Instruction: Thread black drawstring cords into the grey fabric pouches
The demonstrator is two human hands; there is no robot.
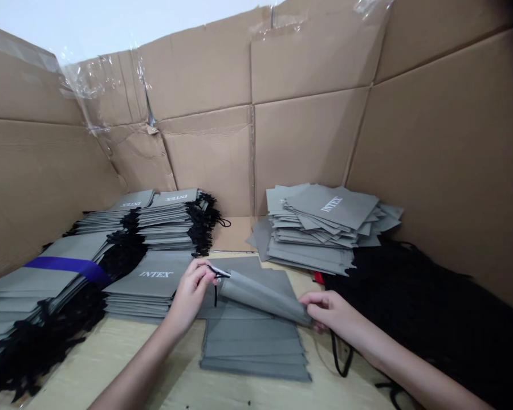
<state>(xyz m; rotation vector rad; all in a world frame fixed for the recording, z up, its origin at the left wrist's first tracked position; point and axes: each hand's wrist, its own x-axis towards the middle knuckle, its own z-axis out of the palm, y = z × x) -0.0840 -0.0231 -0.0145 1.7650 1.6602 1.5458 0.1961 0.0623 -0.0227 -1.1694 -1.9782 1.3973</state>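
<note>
A flat grey fabric pouch [263, 296], bowed and tilted, is stretched between my two hands above the table. My left hand [196, 279] pinches its left end, where a short black cord [219, 273] shows at the fingers. At the right end, my right hand [327, 310] is closed on the lower corner. A black cord loop [342, 359] hangs below the right hand; whether those fingers hold it too, I cannot tell. Beneath the held pouch lies a fanned stack of plain grey pouches [254, 350]. Close to my left wrist is a neat pile of INTEX-printed pouches [143, 285].
Corded grey piles [166, 222] stand at the back left; a purple band [68, 267] crosses one at far left. A messy INTEX stack [325, 216] sits back right, beside a large heap of black cords [431, 307]. Cardboard walls [312, 136] enclose the table.
</note>
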